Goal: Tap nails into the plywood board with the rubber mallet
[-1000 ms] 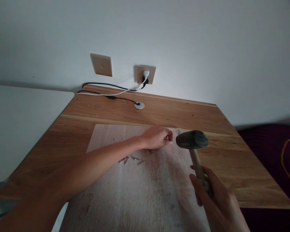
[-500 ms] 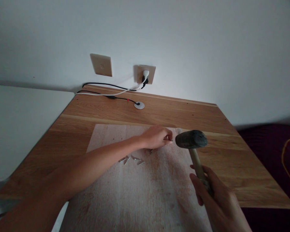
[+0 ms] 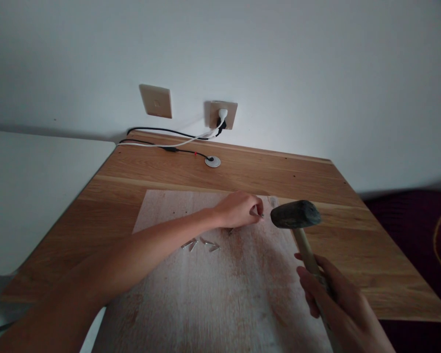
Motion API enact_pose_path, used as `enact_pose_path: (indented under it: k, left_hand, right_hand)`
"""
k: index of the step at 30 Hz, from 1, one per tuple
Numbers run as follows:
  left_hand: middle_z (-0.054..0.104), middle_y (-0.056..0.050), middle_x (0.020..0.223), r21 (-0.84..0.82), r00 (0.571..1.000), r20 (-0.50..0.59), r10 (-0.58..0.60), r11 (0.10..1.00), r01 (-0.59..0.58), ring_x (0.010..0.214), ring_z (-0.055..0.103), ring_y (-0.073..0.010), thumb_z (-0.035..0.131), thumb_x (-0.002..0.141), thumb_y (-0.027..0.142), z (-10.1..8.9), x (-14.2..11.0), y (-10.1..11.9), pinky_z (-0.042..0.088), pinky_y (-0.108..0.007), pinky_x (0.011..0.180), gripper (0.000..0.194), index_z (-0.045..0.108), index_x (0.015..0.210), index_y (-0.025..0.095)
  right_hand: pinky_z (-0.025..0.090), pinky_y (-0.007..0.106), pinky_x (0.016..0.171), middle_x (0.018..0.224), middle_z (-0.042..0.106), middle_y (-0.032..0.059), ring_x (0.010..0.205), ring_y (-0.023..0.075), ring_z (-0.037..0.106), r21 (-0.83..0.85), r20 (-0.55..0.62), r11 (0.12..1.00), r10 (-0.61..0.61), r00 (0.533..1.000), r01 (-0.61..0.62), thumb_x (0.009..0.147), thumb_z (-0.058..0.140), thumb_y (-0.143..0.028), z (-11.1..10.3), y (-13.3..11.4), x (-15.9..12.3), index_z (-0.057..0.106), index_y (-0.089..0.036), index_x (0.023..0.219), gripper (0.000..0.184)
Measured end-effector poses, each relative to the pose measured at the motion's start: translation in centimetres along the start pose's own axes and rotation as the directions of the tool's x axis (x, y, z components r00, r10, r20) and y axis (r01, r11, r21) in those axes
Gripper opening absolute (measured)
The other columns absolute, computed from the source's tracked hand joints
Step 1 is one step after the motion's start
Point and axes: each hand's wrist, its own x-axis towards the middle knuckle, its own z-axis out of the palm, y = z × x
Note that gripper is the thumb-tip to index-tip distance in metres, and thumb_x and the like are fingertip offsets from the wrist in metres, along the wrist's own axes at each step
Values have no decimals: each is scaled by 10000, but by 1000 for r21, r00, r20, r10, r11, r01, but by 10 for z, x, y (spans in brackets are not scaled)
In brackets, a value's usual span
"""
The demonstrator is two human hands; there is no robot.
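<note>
My right hand (image 3: 340, 299) is wrapped round the pale wooden handle of a rubber mallet (image 3: 296, 214), whose dark head is raised just right of my left hand. My left hand (image 3: 240, 208) is closed in a pinch near the far right corner of a pale, worn board (image 3: 191, 294). Between its fingertips a small silvery metal pin (image 3: 257, 214) shows in part. Several similar metal pins (image 3: 200, 244) lie loose on the board below my left forearm. One more small dark piece rests under the wrist, too blurred to name.
The board lies on a wooden desktop (image 3: 353, 245). Black and white cables (image 3: 161, 145) run along its back to a wall socket (image 3: 228, 110) and a round grommet (image 3: 212, 161). A white panel (image 3: 40, 196) stands at the left; dark purple fabric (image 3: 404, 220) is at the right.
The mallet and my right hand have shifted slightly right and down. My left hand stays in place, with a little more of the pin visible between its fingers.
</note>
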Motion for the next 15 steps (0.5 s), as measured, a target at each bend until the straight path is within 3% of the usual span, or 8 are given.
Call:
enact_pose_path:
  k: [15]
  left_hand:
    - [750, -29, 832, 36, 999, 44, -9, 999, 7, 724, 636, -149, 720, 926, 219, -2, 2, 2, 367, -274, 649, 90, 793, 950, 171]
  right_hand:
    - [409, 325, 551, 525, 521, -74, 491, 191, 544, -98, 2, 993, -72, 997, 72, 969, 533, -658, 0, -15, -1, 668, -250, 1170, 475]
